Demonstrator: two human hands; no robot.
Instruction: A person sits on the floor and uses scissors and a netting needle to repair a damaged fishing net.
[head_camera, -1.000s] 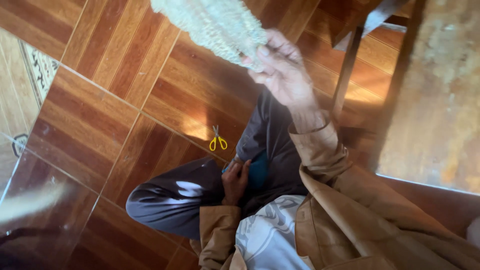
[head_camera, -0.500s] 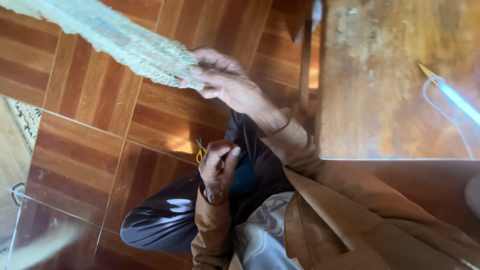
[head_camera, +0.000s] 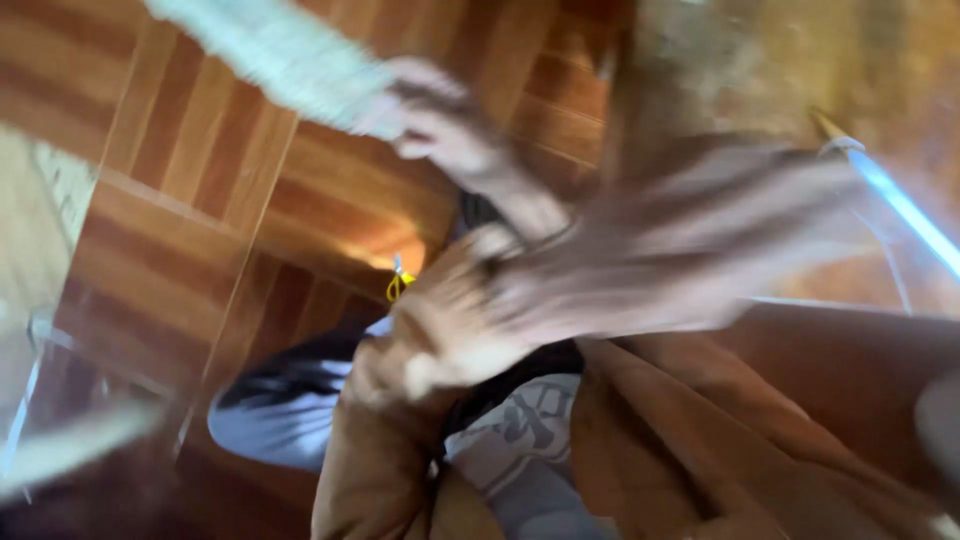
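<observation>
The frame is heavily blurred by motion. The right hand (head_camera: 430, 115) is raised over the wooden floor (head_camera: 200, 200), its grip clenched on the end of a pale woven strip (head_camera: 280, 50), which runs from the fingers up toward the top left edge of the view. The left hand (head_camera: 450, 320) is lower, over the person's lap, close above the dark trouser leg (head_camera: 280, 400); whether its grip is closed or released cannot be told through the blur. A small pair of yellow-handled scissors (head_camera: 398, 283) lies on the floor just beyond the left hand. Both arms wear brown jacket sleeves (head_camera: 380, 470). A wooden table (head_camera: 720, 70) stands at the upper right.
</observation>
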